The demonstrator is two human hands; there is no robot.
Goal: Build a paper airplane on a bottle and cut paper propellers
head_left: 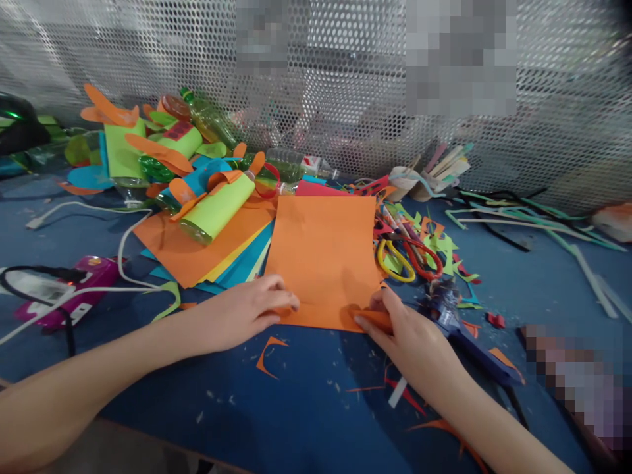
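Observation:
A sheet of orange paper [323, 253] lies in front of me, its near edge towards me. My left hand [254, 306] is at the near left corner, thumb and fingers closed on the paper's edge. At the near right corner, my right hand [407, 329] pinches a turned-up flap of the same sheet between thumb and fingers. A curved orange paper scrap [265, 357] rests on the table just below the sheet. Scissors with yellow handles [395, 261] and red handles [425, 260] lie beside the sheet's right edge.
Plastic bottles wrapped in coloured paper [217, 207] pile up at the left, by stacked coloured sheets [197, 253]. A blue glue gun [474, 349] lies right of my right hand. A purple power strip [81, 289] with cables sits left. A perforated metal screen [345, 79] stands behind.

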